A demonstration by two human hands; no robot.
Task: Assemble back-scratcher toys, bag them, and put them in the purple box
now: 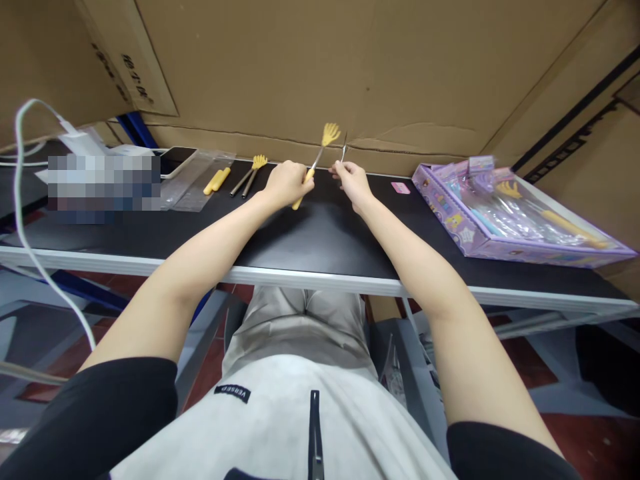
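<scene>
My left hand (286, 184) is closed around the yellow handle of a back scratcher (317, 159). Its metal rod slants up to a yellow claw-shaped head. Just to the right, my right hand (355, 184) pinches a thin, pointed metal tool (344, 148), tip upward; it looks like tweezers, but it is too small to be sure. The tool and the back scratcher are apart. Left of my left hand lie more yellow scratcher heads on dark metal rods (249, 179). Beside those are loose yellow handle sleeves (217, 181), on clear plastic bags (193, 190).
A purple display box (465, 241) with bagged items and a scratcher stands at the right. A small pink card (401, 188) lies near it. At the left are a phone (176, 162), a white cable (20, 167) and a blurred-out patch. Cardboard (320, 67) walls the black table (320, 243).
</scene>
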